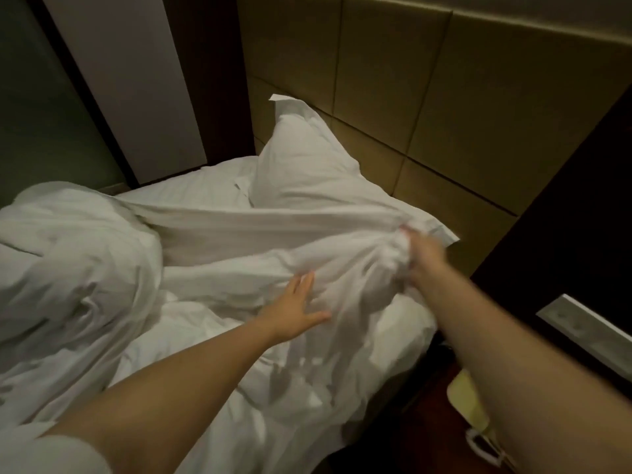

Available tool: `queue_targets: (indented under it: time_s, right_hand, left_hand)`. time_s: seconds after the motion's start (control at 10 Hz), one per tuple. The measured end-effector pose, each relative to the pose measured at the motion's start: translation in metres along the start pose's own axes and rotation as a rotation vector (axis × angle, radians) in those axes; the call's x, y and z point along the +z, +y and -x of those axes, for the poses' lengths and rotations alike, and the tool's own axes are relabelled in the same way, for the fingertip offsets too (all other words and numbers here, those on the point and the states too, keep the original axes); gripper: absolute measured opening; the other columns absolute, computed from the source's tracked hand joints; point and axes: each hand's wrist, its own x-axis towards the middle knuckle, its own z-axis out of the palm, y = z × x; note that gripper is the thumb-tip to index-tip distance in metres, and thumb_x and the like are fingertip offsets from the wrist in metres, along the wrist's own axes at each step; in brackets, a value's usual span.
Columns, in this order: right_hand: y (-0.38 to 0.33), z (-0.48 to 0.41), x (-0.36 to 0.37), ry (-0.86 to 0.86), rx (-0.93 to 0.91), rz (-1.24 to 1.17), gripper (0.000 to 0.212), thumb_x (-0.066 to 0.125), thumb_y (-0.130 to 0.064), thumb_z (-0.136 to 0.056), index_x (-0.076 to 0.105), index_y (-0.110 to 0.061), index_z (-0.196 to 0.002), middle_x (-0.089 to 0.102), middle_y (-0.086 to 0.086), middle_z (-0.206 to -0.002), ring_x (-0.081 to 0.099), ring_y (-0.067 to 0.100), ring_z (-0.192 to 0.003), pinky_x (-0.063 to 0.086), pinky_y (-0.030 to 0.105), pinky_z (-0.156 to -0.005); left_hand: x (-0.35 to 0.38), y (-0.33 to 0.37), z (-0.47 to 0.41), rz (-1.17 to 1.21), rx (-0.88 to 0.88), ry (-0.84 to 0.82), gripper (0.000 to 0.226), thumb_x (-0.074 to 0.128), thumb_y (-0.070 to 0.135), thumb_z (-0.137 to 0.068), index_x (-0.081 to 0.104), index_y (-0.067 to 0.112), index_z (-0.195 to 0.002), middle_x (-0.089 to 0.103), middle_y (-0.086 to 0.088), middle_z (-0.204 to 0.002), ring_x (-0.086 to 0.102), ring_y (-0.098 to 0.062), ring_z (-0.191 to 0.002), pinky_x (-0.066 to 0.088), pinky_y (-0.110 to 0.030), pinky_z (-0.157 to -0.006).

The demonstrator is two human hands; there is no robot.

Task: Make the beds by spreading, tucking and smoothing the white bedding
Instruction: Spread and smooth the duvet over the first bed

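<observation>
Near the pillow (301,165), right hand (422,253) grips bunched duvet (239,268) — left hand (294,307) flat.

Left hand (294,307) and right hand (425,256) bare; left forearm (191,381) and right forearm (513,343) uncovered along their whole visible length. One garment seen: a white short sleeve (51,453) on the left upper arm, lower-left corner, soft-edged and out of focus. Right hand blurred, so finger detail not legible.

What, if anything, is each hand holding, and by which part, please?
The right hand grips the white fabric duvet by a bunched edge; the left hand rests flat on it.
</observation>
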Motion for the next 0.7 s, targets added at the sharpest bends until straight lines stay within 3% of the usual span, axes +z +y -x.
queue_targets:
  time_s: [0.1,0.2,0.3,0.4,0.5,0.7]
  right_hand:
    - [-0.104,-0.047,-0.118,0.17,-0.246,0.113,0.012,0.062,-0.025,-0.089,0.06,-0.017,-0.097,0.065,0.007,-0.11,0.056,0.017,-0.081,0.05,0.028,-0.065]
    - [-0.135,-0.075,-0.182,0.387,-0.341,0.313,0.053,0.059,-0.045,-0.081,0.06,-0.013,-0.124,0.062,0.012,-0.123,0.061,0.021,-0.095,0.053,0.034,-0.082]
    - [-0.081,-0.092,-0.162,0.228,-0.161,0.473,0.083,0.061,-0.064,-0.07,0.043,-0.021,-0.138,0.048,0.016,-0.137,0.05,0.035,-0.121,0.044,0.047,-0.1]
    - [0.013,-0.085,-0.109,-0.073,-0.122,0.716,0.092,0.06,-0.071,-0.068,0.031,-0.028,-0.145,0.041,0.012,-0.144,0.046,0.037,-0.126,0.043,0.051,-0.102]
    - [0.081,-0.052,-0.085,-0.306,-0.064,0.791,0.08,0.053,-0.053,-0.091,0.015,-0.022,-0.153,0.022,0.006,-0.157,0.029,0.03,-0.14,0.029,0.043,-0.113]
    - [0.133,-0.017,-0.057,-0.429,-0.018,0.994,0.069,0.045,-0.044,-0.097,0.012,-0.019,-0.153,0.017,0.007,-0.159,0.023,0.03,-0.143,0.024,0.041,-0.115]
  left_hand:
    - [0.015,0.048,-0.015,-0.039,0.095,0.021,0.089,0.052,0.06,-0.087,-0.004,0.036,-0.151,-0.005,0.006,-0.16,0.01,-0.017,-0.146,0.023,-0.037,-0.115]
    - [0.037,0.072,-0.022,-0.062,0.067,0.011,0.086,0.052,0.061,-0.086,-0.001,0.039,-0.15,-0.004,0.008,-0.16,0.01,-0.018,-0.146,0.023,-0.041,-0.115]
    - [0.059,0.063,-0.013,-0.11,-0.031,-0.058,0.084,0.048,0.064,-0.086,-0.005,0.044,-0.148,-0.008,0.007,-0.159,0.008,-0.02,-0.146,0.024,-0.044,-0.114]
    - [0.069,0.042,-0.002,-0.171,-0.116,-0.066,0.083,0.045,0.067,-0.086,-0.006,0.043,-0.148,-0.008,0.005,-0.16,0.012,-0.024,-0.146,0.026,-0.046,-0.113]
    - [0.07,0.024,0.006,-0.205,-0.198,-0.069,0.082,0.043,0.065,-0.088,-0.005,0.04,-0.149,-0.007,0.002,-0.16,0.012,-0.026,-0.145,0.027,-0.048,-0.112]
    - [0.067,-0.002,0.037,-0.246,-0.217,-0.072,0.078,0.041,0.061,-0.091,-0.006,0.039,-0.15,-0.006,0.002,-0.16,0.013,-0.026,-0.145,0.029,-0.046,-0.111]
